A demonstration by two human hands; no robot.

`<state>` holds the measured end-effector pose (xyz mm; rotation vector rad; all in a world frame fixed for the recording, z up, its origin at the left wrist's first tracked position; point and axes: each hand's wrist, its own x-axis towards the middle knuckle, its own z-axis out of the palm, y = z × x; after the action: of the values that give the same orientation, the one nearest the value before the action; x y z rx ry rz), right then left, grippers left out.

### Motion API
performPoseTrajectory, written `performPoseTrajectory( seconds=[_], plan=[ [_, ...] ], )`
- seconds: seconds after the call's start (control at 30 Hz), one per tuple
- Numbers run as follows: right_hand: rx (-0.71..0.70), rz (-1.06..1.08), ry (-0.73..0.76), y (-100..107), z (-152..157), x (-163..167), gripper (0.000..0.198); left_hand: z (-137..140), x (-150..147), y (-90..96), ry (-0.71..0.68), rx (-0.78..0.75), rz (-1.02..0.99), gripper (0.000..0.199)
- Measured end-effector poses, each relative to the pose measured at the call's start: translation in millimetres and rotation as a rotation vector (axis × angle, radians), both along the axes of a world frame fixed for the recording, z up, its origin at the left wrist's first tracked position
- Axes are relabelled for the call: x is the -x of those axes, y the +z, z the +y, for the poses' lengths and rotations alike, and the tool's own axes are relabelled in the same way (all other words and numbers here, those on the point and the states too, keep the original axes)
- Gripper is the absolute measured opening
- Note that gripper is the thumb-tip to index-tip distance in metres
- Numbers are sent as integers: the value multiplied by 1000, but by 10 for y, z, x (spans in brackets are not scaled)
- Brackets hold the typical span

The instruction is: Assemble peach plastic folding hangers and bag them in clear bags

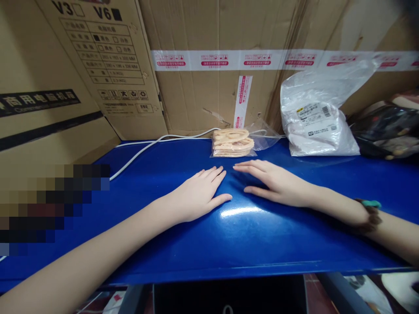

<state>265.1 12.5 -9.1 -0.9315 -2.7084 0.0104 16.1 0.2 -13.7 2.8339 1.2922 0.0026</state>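
Observation:
On the blue table point(183, 257), my left hand point(199, 194) lies palm down with its fingers stretched out and its thumb apart. Facing it across a narrow gap is my right hand point(275, 183), fingers extended, thumb spread, nothing held. Just beyond both hands sits a clear plastic packet of folded, cream-coloured soft material point(232, 143); neither hand touches it. A brown fluffy band point(369, 218) with a teal piece circles my right wrist.
Large cardboard boxes point(209, 26) stand along the back and left. A white plastic bag point(321, 126) with a label rests at the back right, beside dark wrapped items point(389, 126). A white cable point(140, 152) runs across the back left. The table's front edge is near me.

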Motion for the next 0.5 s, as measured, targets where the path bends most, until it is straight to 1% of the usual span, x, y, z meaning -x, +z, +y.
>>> performPoseTrajectory(
  seconds=[0.07, 0.13, 0.17, 0.2, 0.23, 0.27, 0.3, 0.37, 0.43, 0.47, 0.5],
  plan=[
    [-59, 48, -4, 121, 142, 2, 51, -2, 1, -3, 1, 3, 11, 74],
    [-93, 124, -46, 265, 366, -14, 53, -15, 4, -4, 4, 11, 11, 75],
    [-104, 174, -82, 334, 503, -28, 51, -23, 6, -2, 6, 14, 6, 75],
    [-92, 247, -159, 394, 650, -46, 47, -30, 7, 1, 3, 17, -5, 75],
    [-33, 339, -280, 439, 801, -66, 44, -31, 8, 7, -6, 13, -31, 73],
    [73, 450, -435, 468, 948, -87, 43, -20, 8, 16, -17, 1, -79, 70],
    [132, 480, -521, 477, 1086, -108, 44, 8, 8, 28, -21, -22, -151, 66],
    [276, 493, -621, 446, 1316, -148, 41, 136, 10, 62, 29, -82, -350, 58],
    [426, 499, -692, 377, 1471, -186, 36, 369, 16, 105, 181, -115, -540, 59],
    [491, 505, -713, 342, 1522, -205, 35, 520, 20, 126, 282, -88, -611, 60],
    [547, 512, -728, 313, 1558, -226, 34, 684, 20, 145, 326, -76, -635, 61]
  ],
)
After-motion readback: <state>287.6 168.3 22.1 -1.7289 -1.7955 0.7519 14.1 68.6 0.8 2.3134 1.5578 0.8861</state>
